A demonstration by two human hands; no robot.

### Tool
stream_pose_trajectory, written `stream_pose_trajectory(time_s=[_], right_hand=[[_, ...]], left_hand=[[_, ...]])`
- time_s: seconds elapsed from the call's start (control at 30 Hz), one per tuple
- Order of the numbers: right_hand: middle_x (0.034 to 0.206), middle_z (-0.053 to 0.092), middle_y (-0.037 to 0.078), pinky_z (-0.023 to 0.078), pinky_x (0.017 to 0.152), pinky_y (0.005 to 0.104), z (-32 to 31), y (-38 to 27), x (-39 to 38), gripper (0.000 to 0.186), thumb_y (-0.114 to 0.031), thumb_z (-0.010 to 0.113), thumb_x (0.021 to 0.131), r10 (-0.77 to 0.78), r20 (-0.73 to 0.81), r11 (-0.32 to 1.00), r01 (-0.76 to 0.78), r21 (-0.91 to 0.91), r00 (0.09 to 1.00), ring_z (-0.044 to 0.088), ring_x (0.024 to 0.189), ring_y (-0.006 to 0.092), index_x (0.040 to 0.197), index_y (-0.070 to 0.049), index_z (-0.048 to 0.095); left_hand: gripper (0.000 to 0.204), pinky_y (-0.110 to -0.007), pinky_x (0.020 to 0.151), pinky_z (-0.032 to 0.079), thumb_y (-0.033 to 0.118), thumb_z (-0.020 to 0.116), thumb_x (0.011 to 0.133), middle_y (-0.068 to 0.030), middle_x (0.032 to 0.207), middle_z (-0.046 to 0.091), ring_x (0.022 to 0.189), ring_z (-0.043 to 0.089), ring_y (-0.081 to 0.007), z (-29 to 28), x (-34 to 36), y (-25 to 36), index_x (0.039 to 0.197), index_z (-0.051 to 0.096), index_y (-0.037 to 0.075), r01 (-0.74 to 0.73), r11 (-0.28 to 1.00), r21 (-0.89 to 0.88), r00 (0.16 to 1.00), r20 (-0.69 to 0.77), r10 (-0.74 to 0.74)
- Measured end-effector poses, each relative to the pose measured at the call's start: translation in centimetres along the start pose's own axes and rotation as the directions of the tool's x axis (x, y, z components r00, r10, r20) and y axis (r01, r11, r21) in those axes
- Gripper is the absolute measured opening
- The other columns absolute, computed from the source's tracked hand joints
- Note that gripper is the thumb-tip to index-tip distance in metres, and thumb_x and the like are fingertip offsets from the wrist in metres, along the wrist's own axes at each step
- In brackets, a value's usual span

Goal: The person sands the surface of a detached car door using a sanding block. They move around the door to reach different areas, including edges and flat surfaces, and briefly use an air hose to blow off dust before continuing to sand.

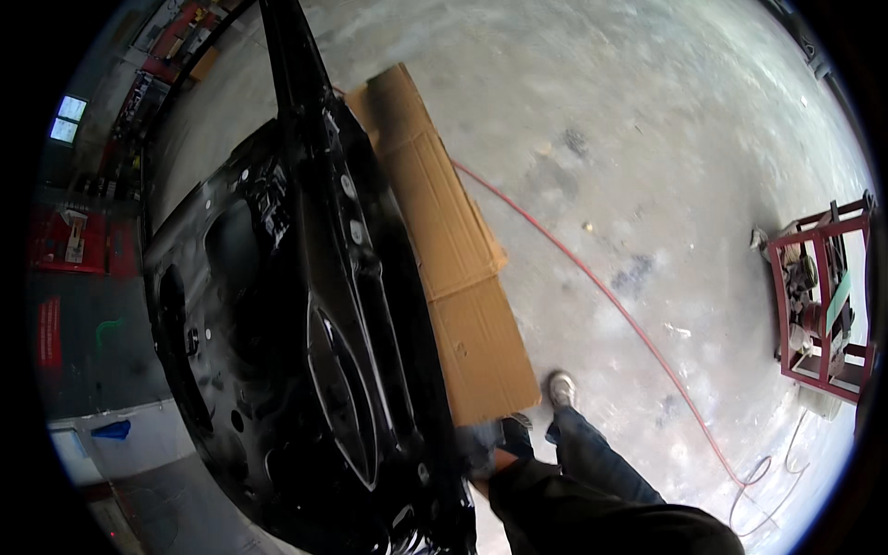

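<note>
The person's right hand (511, 442), dark-sleeved and seemingly gloved, is gripping the lower rear edge of the bare black car door (305, 333) standing upright beside flattened cardboard (453, 268), while the left hand is lying out of view, so keeping the grip firm is probably steadying it best.

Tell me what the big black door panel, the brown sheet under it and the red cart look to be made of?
The door panel looks like stamped sheet metal with glossy black paint: it has punched holes, pressed contours and shiny highlights. The brown sheet looks like corrugated cardboard, matte, with fold creases and flaps. The red cart seems to be a painted metal frame of straight bars. The right hand, apparently in a dark glove, is at the panel's edge.
</note>
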State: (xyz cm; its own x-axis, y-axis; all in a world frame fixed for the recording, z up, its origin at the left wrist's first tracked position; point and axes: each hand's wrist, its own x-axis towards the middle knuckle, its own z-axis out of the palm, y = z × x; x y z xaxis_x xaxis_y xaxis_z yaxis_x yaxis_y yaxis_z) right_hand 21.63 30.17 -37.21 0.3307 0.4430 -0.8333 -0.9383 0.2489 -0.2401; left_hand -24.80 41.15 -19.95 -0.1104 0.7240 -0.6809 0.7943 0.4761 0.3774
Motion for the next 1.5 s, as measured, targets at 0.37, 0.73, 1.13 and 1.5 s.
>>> stream_pose_trajectory(time_s=[0.37, 0.73, 1.13, 1.5], right_hand=[[0.097, 0.075, 0.012, 0.062, 0.068, 0.0385, -12.1, 3.4, -17.6, 0.036, -0.030, 0.057, 0.104, 0.086, 0.037, 0.989, -0.081, -0.126, 0.996, 0.074, 0.081, 0.0207, 0.127, -0.003, 0.065], [0.097, 0.075, 0.012, 0.062, 0.067, 0.0380, -23.9, 2.2, -27.6, 0.037, -0.031, 0.057, 0.104, 0.157, 0.051, 0.957, -0.139, -0.255, 0.986, 0.074, 0.080, 0.0203, 0.127, -0.003, 0.065], [0.097, 0.075, 0.012, 0.062, 0.066, 0.0374, -30.4, -3.1, -34.0, 0.037, -0.031, 0.059, 0.103, 0.169, -0.051, 0.915, -0.176, -0.364, 0.984, 0.074, 0.079, 0.0198, 0.127, -0.002, 0.065], [0.096, 0.075, 0.012, 0.062, 0.065, 0.0369, -40.4, -8.5, -34.6, 0.038, -0.031, 0.060, 0.103, 0.100, -0.089, 0.904, -0.128, -0.408, 0.991, 0.074, 0.079, 0.0194, 0.127, -0.002, 0.066]], left_hand=[[0.047, -0.037, 0.081, 0.062, 0.017, 0.084, 0.087, -0.0105, 0.112, 0.073, 0.096, 0.070, -0.0231, -0.3, -16.1, -16.1, 0.127, 0.068, -0.001, 0.018, 0.996, -0.091, 0.997, -0.073, -0.025], [0.045, -0.037, 0.080, 0.062, 0.017, 0.083, 0.087, -0.0098, 0.110, 0.072, 0.095, 0.070, -0.0226, 3.4, -35.2, -34.3, 0.127, 0.068, 0.000, 0.164, 0.968, -0.188, 0.971, -0.145, -0.192], [0.041, -0.036, 0.086, 0.059, 0.012, 0.080, 0.089, -0.0092, 0.116, 0.071, 0.102, 0.068, -0.0210, 2.2, -43.9, -41.8, 0.126, 0.069, 0.000, 0.181, 0.952, -0.246, 0.983, 0.019, -0.182], [0.038, -0.037, 0.085, 0.059, 0.015, 0.078, 0.091, -0.0107, 0.116, 0.071, 0.104, 0.068, -0.0228, 11.1, -27.4, -20.8, 0.125, 0.068, 0.000, -0.198, 0.980, 0.015, 0.980, 0.024, 0.197]])
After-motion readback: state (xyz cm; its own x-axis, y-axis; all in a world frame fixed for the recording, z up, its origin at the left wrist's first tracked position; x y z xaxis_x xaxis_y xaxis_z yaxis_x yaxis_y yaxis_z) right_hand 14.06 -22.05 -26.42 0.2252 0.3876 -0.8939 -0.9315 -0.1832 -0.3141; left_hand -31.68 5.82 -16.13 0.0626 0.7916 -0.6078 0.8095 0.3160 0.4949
